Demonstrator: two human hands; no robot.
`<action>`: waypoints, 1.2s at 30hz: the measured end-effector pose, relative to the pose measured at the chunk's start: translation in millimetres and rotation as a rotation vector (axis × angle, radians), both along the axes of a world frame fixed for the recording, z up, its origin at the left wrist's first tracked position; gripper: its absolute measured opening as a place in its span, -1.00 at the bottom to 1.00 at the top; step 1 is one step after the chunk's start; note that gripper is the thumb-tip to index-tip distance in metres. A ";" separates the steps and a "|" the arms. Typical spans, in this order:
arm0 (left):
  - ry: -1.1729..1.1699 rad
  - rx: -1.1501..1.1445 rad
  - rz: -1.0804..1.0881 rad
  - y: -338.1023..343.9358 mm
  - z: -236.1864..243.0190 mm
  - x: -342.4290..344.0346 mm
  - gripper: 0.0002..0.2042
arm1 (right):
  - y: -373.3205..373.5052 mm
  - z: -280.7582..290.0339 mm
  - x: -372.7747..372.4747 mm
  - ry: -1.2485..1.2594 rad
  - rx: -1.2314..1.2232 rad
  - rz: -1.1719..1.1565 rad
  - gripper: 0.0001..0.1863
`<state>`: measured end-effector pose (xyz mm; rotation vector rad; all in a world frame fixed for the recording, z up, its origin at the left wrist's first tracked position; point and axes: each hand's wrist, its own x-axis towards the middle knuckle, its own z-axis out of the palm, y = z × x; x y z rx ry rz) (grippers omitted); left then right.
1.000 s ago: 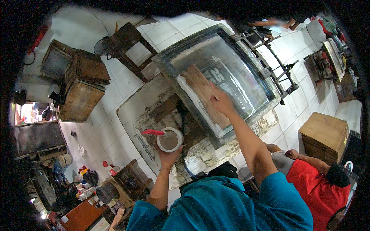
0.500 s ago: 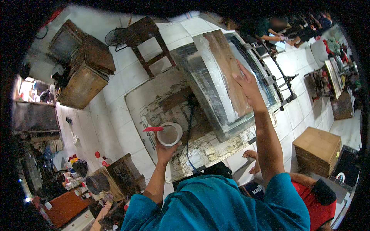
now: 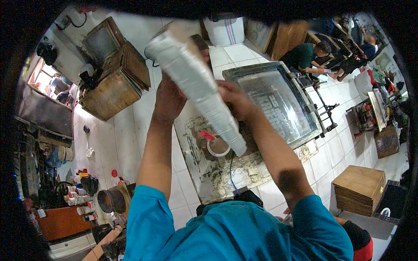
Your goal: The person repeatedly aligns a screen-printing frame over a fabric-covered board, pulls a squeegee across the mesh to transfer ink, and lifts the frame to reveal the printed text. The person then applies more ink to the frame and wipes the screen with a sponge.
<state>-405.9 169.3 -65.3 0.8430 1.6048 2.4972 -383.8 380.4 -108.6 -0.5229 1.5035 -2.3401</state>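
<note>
In the air above the worktable is a long wooden board (image 3: 196,78), its near edge strip covered in whitish tape and slanting from far left to near right. My left hand (image 3: 171,99) is closed on the board's left side, its fingers mostly hidden behind it. On the other side, my right hand (image 3: 237,99) grips the board, slightly blurred. Below it stands a white tub (image 3: 218,148) of greyish stuff on the stained worktable (image 3: 204,178), with a red-handled tool (image 3: 206,135) leaning in it. A framed printing screen (image 3: 274,102) lies at the right, pale lettering showing through.
Metal hinge clamps (image 3: 311,102) stick out from the screen's right side. Wooden cabinets (image 3: 115,87) stand at far left, a stack of cardboard (image 3: 359,189) at near right. A co-worker in dark clothes (image 3: 302,56) sits at far right. Paint bottles (image 3: 78,195) crowd the near left.
The board has come up off the screen and moved left, now in both hands. My left hand has let go of the tub, which rests on the worktable.
</note>
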 end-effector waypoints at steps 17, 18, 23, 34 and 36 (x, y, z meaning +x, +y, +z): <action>0.167 0.318 -0.461 -153.0 7.4 29.4 -0.60 | -16.6 -129.6 23.4 0.770 1.371 0.284 -0.71; 0.163 0.311 -0.469 -152.0 2.1 28.8 -0.58 | -13.8 -125.2 26.5 0.778 1.393 0.261 -0.74; -0.137 0.588 -0.165 -114.8 -30.9 69.7 -0.54 | 6.2 -100.5 45.3 0.973 1.558 0.283 -0.69; -0.159 0.142 0.620 -35.8 -32.7 97.0 -0.48 | 37.0 -27.2 160.8 0.364 1.238 -0.315 -0.58; -0.175 0.076 0.647 -28.1 -38.2 104.2 -0.49 | 30.0 -22.3 183.5 0.279 1.185 -0.447 -0.63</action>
